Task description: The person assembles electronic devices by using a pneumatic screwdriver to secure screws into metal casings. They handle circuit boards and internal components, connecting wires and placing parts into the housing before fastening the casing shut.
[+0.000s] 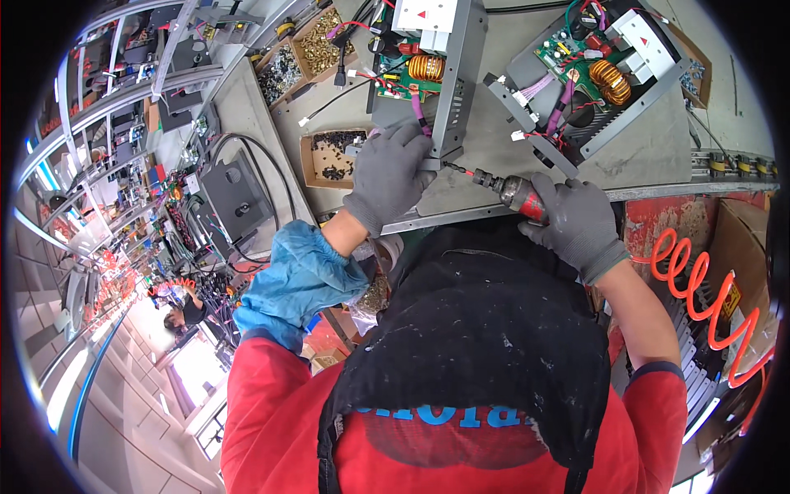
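One closed grip, the right hand's (576,222), held a red driver (522,196), its bit (457,168) just beside the grey chassis (462,82); the left hand (388,173) pinched the chassis's near plate (431,165). Screw-driving seemed underway; next called for steady alignment.

Grey metal chassis (457,92), open, copper-coloured coil (426,67) inside, sits toward the tabletop's (650,156) near edge, one corner facing it. Red-and-dark power screwdriver (518,194) (scuffed body) held slanted above that edge, bit pointing at the corner; contact unclear.
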